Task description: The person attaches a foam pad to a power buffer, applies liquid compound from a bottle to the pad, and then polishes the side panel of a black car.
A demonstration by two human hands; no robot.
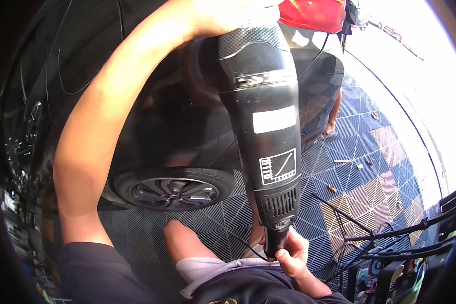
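A black electric car polisher (266, 95) stretches lengthwise before me, with a white label and a printed graph on its body. My left hand (243, 15) rests over its carbon-patterned head (250, 40); glare and the top edge of the picture hide most of the fingers. Down at the tail end, my right hand (292, 254) wraps around the narrow handle (276, 241), from which a power cord runs. Behind the tool is the glossy black body panel of a car (167, 114). The pad is hidden, so I cannot tell whether it touches the paint.
Below the panel is the car's wheel (174, 193). A red tail light (311, 15) shows at the top, and another person's leg (333, 110) stands beyond the bumper. Ribbed floor tiles (349, 140) bear scattered debris. At right is a black-framed rack (387, 235) holding items.
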